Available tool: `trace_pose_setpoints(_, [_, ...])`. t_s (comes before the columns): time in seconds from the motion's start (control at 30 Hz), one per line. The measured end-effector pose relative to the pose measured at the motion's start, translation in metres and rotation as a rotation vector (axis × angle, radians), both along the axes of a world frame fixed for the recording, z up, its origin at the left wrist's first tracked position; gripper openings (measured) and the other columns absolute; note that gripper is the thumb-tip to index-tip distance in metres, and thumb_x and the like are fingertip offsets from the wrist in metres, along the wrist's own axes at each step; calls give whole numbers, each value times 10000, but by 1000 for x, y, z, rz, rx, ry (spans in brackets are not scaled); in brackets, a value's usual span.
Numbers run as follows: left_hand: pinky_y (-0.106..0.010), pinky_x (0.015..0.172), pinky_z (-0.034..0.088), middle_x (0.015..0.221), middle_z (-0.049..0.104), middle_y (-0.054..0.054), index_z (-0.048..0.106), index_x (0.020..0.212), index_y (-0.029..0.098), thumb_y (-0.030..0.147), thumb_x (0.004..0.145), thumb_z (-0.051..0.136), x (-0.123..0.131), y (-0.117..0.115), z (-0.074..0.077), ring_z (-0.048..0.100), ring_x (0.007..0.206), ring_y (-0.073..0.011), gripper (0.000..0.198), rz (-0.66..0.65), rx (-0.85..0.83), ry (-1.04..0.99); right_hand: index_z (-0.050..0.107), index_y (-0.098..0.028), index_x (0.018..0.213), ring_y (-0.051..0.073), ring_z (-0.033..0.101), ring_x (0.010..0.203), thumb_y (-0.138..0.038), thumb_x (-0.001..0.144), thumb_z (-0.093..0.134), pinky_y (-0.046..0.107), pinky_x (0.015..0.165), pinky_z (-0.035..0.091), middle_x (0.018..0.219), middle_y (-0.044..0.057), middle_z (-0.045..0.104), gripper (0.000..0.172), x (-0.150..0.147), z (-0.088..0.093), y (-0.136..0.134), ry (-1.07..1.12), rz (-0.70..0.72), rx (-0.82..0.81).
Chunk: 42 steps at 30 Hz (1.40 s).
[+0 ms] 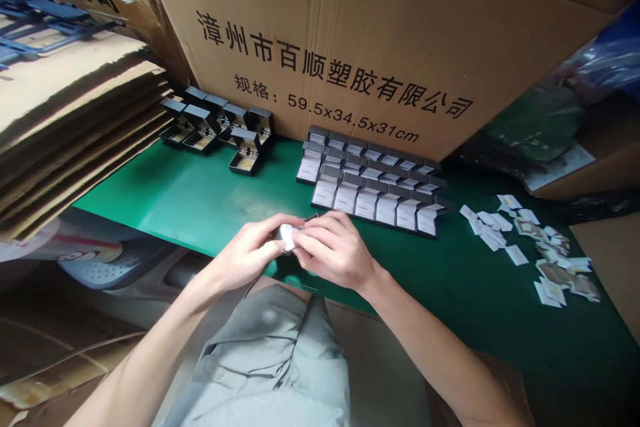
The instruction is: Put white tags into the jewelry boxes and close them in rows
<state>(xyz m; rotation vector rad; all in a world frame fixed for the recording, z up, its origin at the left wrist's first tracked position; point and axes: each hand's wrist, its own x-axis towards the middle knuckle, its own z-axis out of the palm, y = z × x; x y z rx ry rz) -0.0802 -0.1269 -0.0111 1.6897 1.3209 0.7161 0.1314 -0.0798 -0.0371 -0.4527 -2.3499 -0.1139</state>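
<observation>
My left hand (253, 250) is closed around the left side of a small black jewellery box, near the front edge of the green table. A white insert pad (287, 238) shows at the box's opening, between my two hands. My right hand (337, 250) grips the box from the right, its fingertips on the white pad. Most of the box is covered by my fingers. Beyond my hands, several open black boxes with white pads (367, 200) stand in rows. To the left, several open black boxes (245, 153) show bare, pale insides.
Loose white pads (493, 230) lie scattered on the right of the green table (190, 193). A large cardboard carton (320, 27) rises along the back. Stacked cardboard sheets (80, 107) bound the left, with blue plastic racks (45, 17) on top.
</observation>
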Motion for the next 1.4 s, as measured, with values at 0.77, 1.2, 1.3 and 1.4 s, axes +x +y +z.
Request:
trace_pose_setpoints(0.77, [-321,905,533,1258,726,-48,615,1393,227,360,941,543,-3,0,-5,683,1046,-246,476,-19,11,-22,725,-214,936,166,694,920,-213,955,672,365,856,517,893,23,772,56,1,6,0,29,7,63])
trace_pose_setpoints(1.2, [-388,1118,466,1448,625,-90,611,1390,209,401,916,644,-11,-1,-16,581,1317,-312,512,85,-21,-356,733,-215,1091,205,654,1219,-153,947,648,400,1042,511,1106,28,791,178,2,8,-3,41,-23,128])
trace_pose_setpoints(1.3, [-372,1082,499,1453,618,-97,612,1383,208,411,896,699,-9,-1,-16,586,1308,-312,535,123,-58,-405,720,-181,1153,222,626,1267,-146,924,633,417,1095,504,1146,51,779,247,1,7,-3,62,4,114])
trace_pose_setpoints(1.4, [-343,1031,528,1427,636,-85,627,1362,227,414,868,747,-8,-2,-16,611,1264,-298,542,159,-62,-410,690,-190,1218,252,582,1335,-166,912,600,447,1126,503,1225,66,749,320,1,8,-4,75,33,65])
